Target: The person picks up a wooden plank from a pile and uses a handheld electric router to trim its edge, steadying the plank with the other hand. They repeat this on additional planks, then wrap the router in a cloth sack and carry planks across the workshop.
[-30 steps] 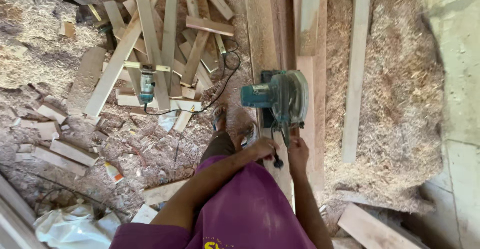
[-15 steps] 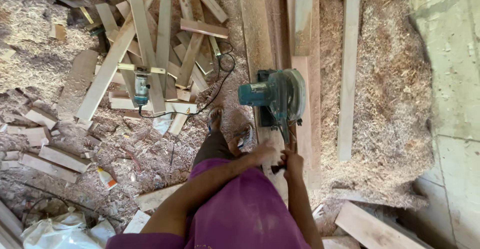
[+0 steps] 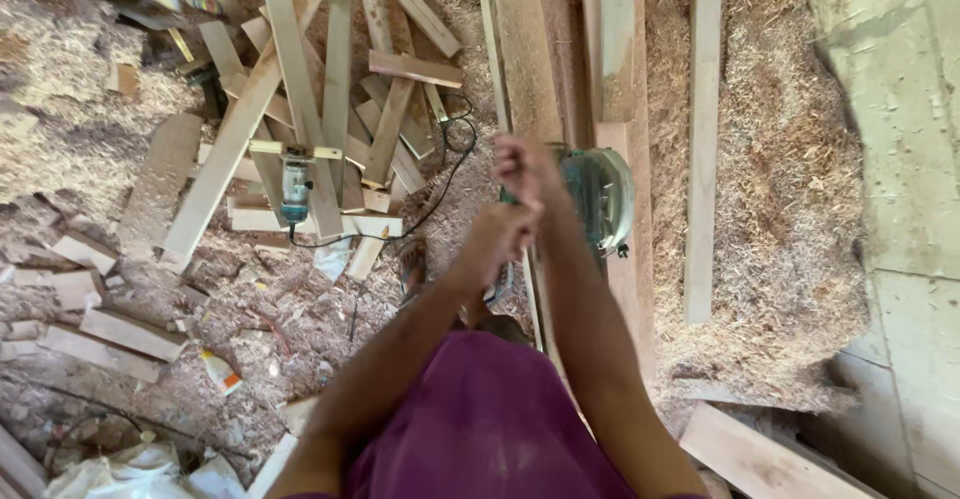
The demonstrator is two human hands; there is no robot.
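Observation:
My left hand (image 3: 503,237) and my right hand (image 3: 522,167) are raised together in front of me, touching each other, with the fingers curled and blurred. I see nothing held in either. Just beyond and below them a teal circular saw (image 3: 603,197) rests on a long wooden plank (image 3: 622,49) that runs away from me. My arms and purple shirt (image 3: 490,429) hide the near part of the plank.
A heap of wooden slats (image 3: 335,109) lies to the left, with a small teal power tool (image 3: 295,184) and a black cable (image 3: 445,174) on it. Sawdust covers the floor. A loose plank (image 3: 703,139) lies right, then bare concrete (image 3: 900,109). Offcuts (image 3: 120,331) lie lower left.
Both hands have come up off the saw's rear end and now meet higher, in front of the saw. The view has shifted a little; the saw stays on the plank.

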